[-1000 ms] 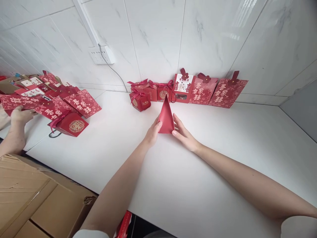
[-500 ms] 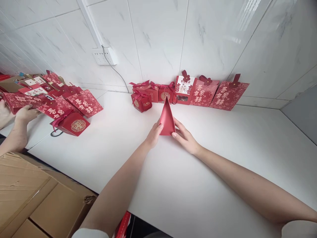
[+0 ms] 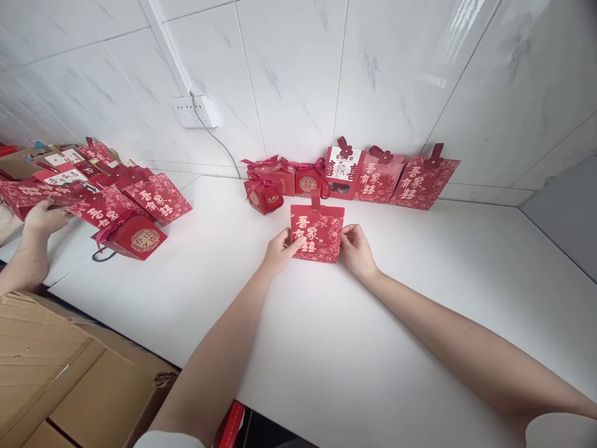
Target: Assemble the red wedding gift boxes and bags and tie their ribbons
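Note:
A red gift box (image 3: 321,233) with a floral print, pale Chinese characters and a strap at its top stands upright on the white table, its front facing me. My left hand (image 3: 280,250) grips its left edge, thumb across the front and fingers behind. At the right edge is my right hand (image 3: 359,250), its fingers curled and pinching close to the box's side; the fingertips are partly hidden. Just behind stand small red boxes with ribbon bows (image 3: 265,194) and a red box with a white panel and a window (image 3: 344,171).
Two more strapped red boxes (image 3: 424,182) lean by the tiled wall. Many red boxes (image 3: 161,198) are piled at left, where another person's hand (image 3: 45,219) holds one. A cardboard carton (image 3: 107,386) stands beside the table's front left edge. A socket strip (image 3: 194,112) is on the wall.
The gift box has turned from its open triangular side to its printed front. My right hand has curled its fingers at the right edge. The view has shifted slightly.

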{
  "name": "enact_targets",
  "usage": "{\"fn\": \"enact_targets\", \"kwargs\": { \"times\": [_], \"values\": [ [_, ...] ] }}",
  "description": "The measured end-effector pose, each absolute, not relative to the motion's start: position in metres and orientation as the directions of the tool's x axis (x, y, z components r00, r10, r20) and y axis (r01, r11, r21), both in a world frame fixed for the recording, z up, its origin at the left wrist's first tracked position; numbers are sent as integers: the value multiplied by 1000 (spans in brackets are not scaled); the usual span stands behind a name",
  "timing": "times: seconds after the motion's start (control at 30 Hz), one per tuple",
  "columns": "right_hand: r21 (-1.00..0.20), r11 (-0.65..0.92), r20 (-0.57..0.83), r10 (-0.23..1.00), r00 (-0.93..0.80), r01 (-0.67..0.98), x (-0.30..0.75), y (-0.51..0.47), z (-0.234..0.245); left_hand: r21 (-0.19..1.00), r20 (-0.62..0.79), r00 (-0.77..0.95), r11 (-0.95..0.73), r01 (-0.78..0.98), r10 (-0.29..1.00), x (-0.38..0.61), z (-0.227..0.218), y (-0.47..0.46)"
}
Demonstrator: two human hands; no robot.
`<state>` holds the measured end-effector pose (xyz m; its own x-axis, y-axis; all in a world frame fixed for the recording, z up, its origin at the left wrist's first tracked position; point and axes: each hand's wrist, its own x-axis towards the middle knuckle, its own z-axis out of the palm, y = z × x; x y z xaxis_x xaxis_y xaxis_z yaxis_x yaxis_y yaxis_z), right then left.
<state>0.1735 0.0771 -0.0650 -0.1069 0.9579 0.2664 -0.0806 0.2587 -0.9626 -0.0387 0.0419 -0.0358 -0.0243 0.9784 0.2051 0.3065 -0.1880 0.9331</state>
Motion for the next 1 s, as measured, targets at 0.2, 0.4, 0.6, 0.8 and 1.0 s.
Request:
{"fn": "enact_targets", "kwargs": {
  "times": [0.2,0.4,0.6,0.8,1.0],
  "values": [
    [-933,357,350,929,-118,44,179,70,-56,723,344,68,-311,617,936,-39,-31,35],
    [-947,317,308,939,-150,41,181,83,-63,696,212,171,-272,665,962,-48,-28,35],
    [-944,311,276,926,-258,108,188,85,-59,754,177,132,-220,618,975,-48,-22,33],
    [-938,314,264,923,-280,149,183,74,-52,900,169,37,-170,401,985,-43,-21,33],
    [-922,324,261,924,-280,211,181,74,-50,939,158,65,-171,299,985,-40,-28,38]
  ]
}}
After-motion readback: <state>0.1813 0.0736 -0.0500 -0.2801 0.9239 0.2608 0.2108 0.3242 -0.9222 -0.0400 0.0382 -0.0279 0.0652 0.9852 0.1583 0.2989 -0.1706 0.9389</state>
